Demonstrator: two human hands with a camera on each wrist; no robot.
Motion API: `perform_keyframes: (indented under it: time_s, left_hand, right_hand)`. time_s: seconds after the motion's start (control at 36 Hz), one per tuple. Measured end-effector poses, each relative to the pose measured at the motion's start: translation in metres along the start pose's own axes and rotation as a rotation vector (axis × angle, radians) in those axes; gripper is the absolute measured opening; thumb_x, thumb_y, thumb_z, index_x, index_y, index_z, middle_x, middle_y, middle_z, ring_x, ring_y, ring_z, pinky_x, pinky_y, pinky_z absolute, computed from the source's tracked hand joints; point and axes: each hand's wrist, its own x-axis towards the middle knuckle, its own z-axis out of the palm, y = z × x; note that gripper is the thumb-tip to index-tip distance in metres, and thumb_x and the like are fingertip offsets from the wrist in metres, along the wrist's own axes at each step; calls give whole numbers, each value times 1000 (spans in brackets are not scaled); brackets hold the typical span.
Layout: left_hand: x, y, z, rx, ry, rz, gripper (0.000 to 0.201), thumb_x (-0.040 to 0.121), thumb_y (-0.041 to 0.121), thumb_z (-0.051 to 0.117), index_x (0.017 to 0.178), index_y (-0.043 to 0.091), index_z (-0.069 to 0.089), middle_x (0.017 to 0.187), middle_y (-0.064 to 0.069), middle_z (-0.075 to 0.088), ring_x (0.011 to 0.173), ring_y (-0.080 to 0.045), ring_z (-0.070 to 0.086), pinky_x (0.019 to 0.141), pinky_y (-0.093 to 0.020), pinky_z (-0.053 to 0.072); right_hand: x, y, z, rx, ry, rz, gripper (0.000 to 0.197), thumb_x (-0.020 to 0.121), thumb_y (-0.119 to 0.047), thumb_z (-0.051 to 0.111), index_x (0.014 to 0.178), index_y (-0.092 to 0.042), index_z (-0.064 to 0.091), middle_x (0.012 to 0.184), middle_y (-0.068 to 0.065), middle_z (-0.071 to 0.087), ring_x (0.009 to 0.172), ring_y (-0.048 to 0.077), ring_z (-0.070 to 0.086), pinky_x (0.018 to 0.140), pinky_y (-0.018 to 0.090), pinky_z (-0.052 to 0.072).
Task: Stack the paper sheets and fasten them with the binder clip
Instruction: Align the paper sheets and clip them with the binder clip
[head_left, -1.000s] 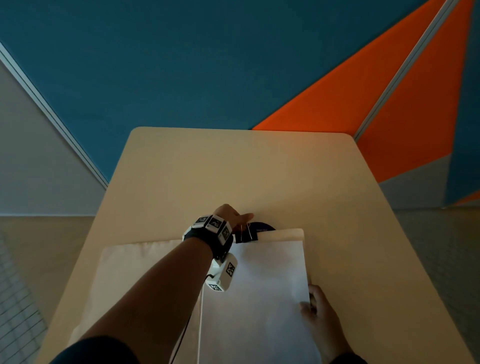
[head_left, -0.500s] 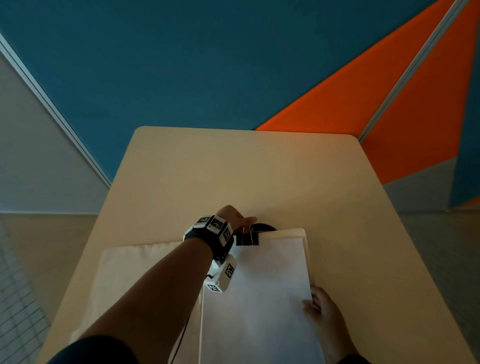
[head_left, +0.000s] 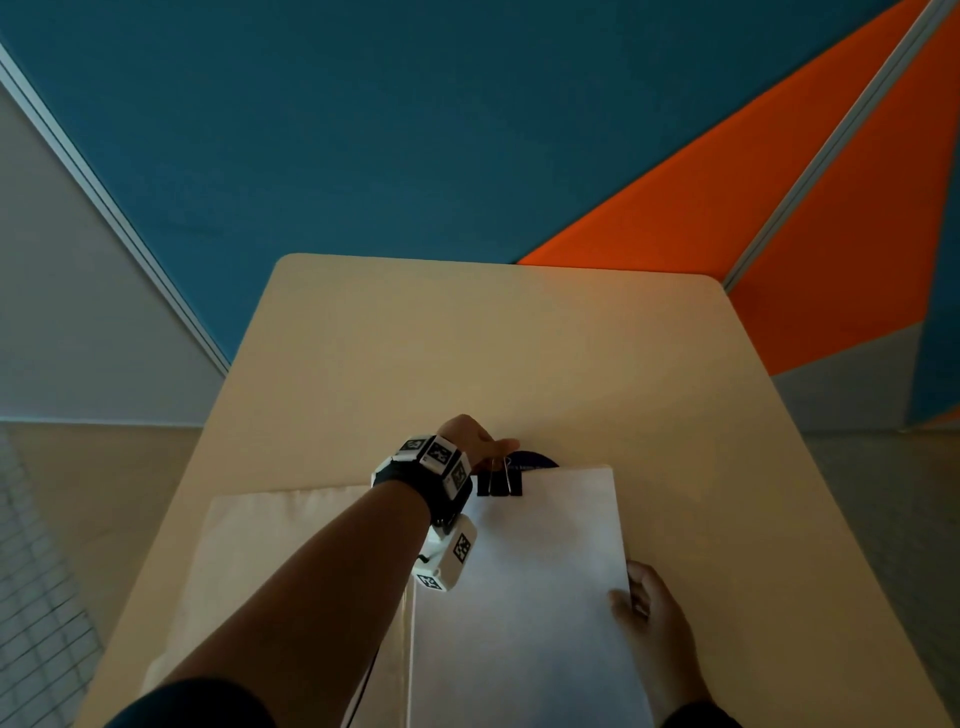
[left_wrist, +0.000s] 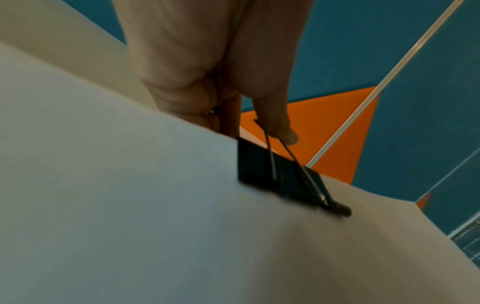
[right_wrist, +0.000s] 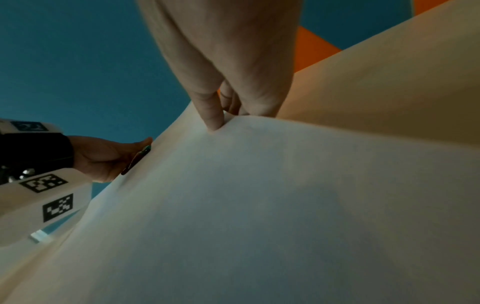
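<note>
A stack of white paper sheets (head_left: 524, 597) lies on the tan table (head_left: 467, 338), its long side pointing away from me. A black binder clip (head_left: 500, 484) sits over the stack's far edge, left of its middle. My left hand (head_left: 491, 451) reaches to that edge and pinches the clip's wire handles between thumb and fingers. In the left wrist view the clip (left_wrist: 275, 174) bites the paper (left_wrist: 130, 205), and the handles rise to my left hand (left_wrist: 259, 127). My right hand (head_left: 631, 605) grips the stack's right edge, thumb on top. In the right wrist view its fingers (right_wrist: 215, 115) pinch the sheet edge (right_wrist: 259, 185).
A cream cloth (head_left: 270, 561) lies flat on the table to the left of the paper, under my left forearm. A dark round object (head_left: 535, 460) peeks out from behind the stack's far edge. Blue and orange wall panels (head_left: 467, 130) stand past the table's far edge.
The clip has come toward me and now sits further onto the stack's far edge. My right hand has slipped a little nearer along the right edge.
</note>
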Motion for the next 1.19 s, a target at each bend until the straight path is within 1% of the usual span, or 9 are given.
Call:
perform_keyframes:
  time_s: [0.17,0.25,0.42,0.64,0.83,0.92,1.0,1.06,1.19]
  left_hand:
    - [-2,1,0,-1,7,16,57,80,43,62,35,16,40,11,7,32,23,-5,36,45,-23,27]
    - [-2,2,0,10,7,18,56,81,43,61,35,16,41,12,7,32,38,-13,35,45,-23,28]
    - [0,-1,2,49,22,15,58,79,45,62,34,15,40,11,6,30,39,-14,33,45,-23,27]
    - [-1,0,1,58,8,14,49,79,48,61,44,15,54,14,8,37,28,-5,39,44,-21,29]
    - [-8,4,6,69,2,21,55,87,50,45,48,12,40,47,-3,34,46,-16,35,50,-26,28]
    - [-12,4,11,-61,16,29,54,93,46,30,58,11,51,61,-6,48,65,-22,48,66,-30,38]
    - [-14,-1,10,-248,-15,14,55,95,42,25,97,4,65,78,-8,59,85,-23,53,91,-39,44]
    - [-18,-3,11,-262,-45,17,43,95,37,32,87,8,63,81,-10,59,86,-25,53,102,-46,44]
    - [-28,-2,10,-236,-36,41,49,96,34,32,105,-4,63,100,-21,61,101,-33,56,101,-43,40]
  right_hand:
    - [1,1,4,54,45,23,26,84,-1,56,99,-21,56,100,12,67,95,28,62,72,11,49]
    - [0,-4,3,49,43,39,25,84,-2,56,102,-19,58,105,14,67,98,30,62,89,38,50]
    - [0,-5,6,3,75,72,33,84,-3,56,116,-8,59,113,15,66,102,29,61,87,32,49]
    - [0,-6,9,4,84,125,33,84,-8,56,117,-10,58,114,15,66,102,30,61,94,46,49]
    - [-6,-16,7,-96,65,116,35,87,-9,52,122,-9,55,120,16,63,107,31,57,93,38,43]
    - [-11,-20,9,-188,81,86,44,87,-6,55,129,-6,46,132,22,51,118,34,50,100,40,39]
    - [-16,-21,9,-229,140,46,52,80,2,61,130,-5,46,132,24,42,120,33,43,102,43,40]
    - [-18,-21,10,-179,168,54,60,78,2,64,132,-8,42,134,22,40,119,35,46,102,44,42]
    - [-4,-21,8,-181,144,134,55,78,-21,69,127,-7,47,123,21,56,111,39,53,99,47,43]
